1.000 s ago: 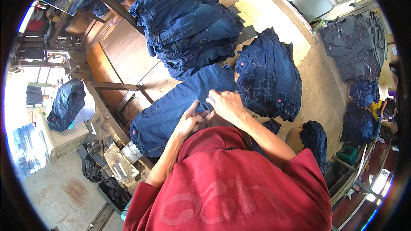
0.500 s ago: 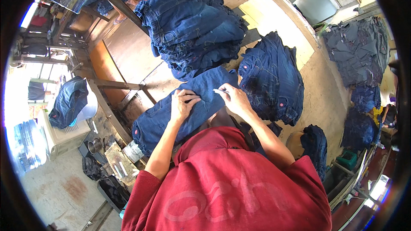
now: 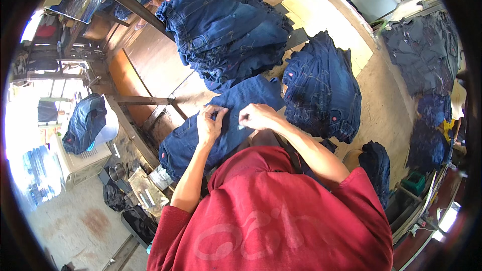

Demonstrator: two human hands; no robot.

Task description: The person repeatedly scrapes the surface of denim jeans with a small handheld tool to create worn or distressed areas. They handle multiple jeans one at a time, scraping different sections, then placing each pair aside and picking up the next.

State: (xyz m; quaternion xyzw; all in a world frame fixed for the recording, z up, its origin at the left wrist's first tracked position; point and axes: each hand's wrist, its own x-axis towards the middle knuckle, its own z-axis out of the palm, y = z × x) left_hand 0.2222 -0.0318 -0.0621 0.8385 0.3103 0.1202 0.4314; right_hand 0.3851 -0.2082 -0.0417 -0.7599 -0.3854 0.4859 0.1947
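A pair of dark blue jeans (image 3: 211,130) lies flat on the wooden table (image 3: 155,65) in front of me. My left hand (image 3: 211,123) pinches the denim near its middle with curled fingers. My right hand (image 3: 255,117) rests on the same jeans just to the right, fingers closed on a small light object that I cannot identify. My red shirt fills the lower part of the view.
A tall pile of folded jeans (image 3: 226,25) sits at the table's far end. A second stack of jeans (image 3: 324,90) lies to the right. More denim (image 3: 427,55) hangs at far right. A jeans-covered box (image 3: 85,125) and clutter stand at left.
Both hands have shifted a little along the flat jeans and moved closer together; the left hand now pinches the cloth instead of lying flat on it.
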